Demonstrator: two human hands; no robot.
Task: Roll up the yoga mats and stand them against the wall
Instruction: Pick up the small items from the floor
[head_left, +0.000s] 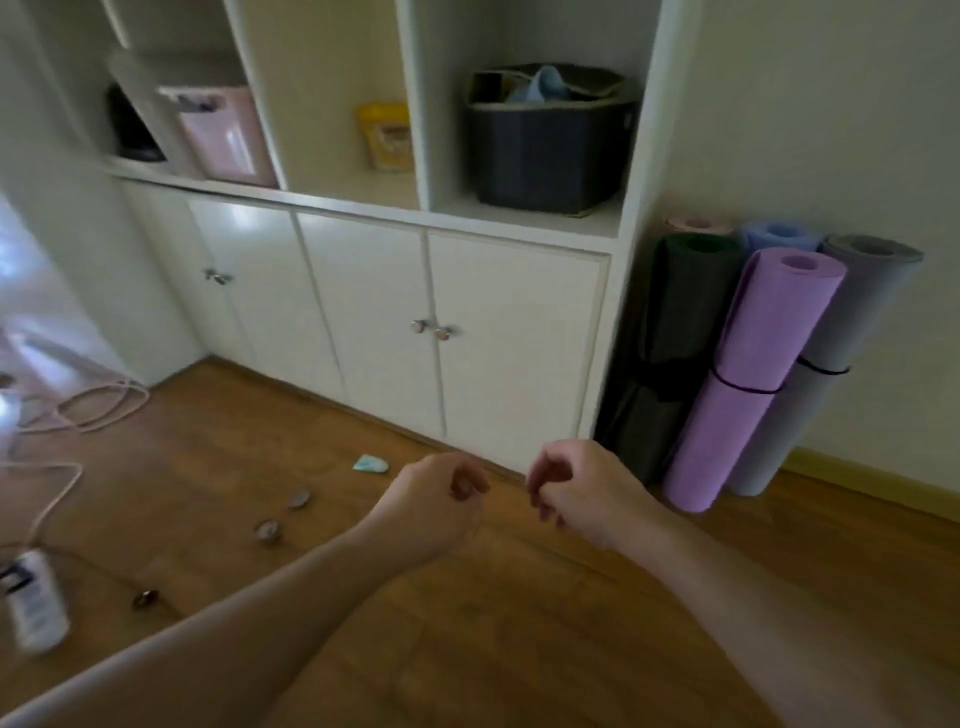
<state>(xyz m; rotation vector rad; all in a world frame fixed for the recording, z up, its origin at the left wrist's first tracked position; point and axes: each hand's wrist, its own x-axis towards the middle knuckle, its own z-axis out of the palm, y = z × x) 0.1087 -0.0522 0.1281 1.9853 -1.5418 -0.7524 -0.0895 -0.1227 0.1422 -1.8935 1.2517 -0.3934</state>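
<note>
Now both hands, left hand (436, 499) & right hand (582, 493), loosely curled, hold nothing; foam purple mat (753, 379) rolled cylindrical.

The rolled mats by the wall run through five colours: a lilac mat (748, 379) at the front with a thin black band around its middle, a dark green, almost black mat (670, 332) to its left, a grey mat (841, 332) to its right with its own black band, and behind them a light blue mat (779, 236) and a pale pink mat (693, 224). The cabinet (467, 322) is white with silver knobs. On its shelves stand a dark grey basket (550, 150) holding something pale blue, a yellow packet (387, 137) and a pink box (228, 135). The floor (519, 649) is warm brown wood, with a pinkish-white cable (98, 405) and a small turquoise scrap (371, 463) on it.
</note>
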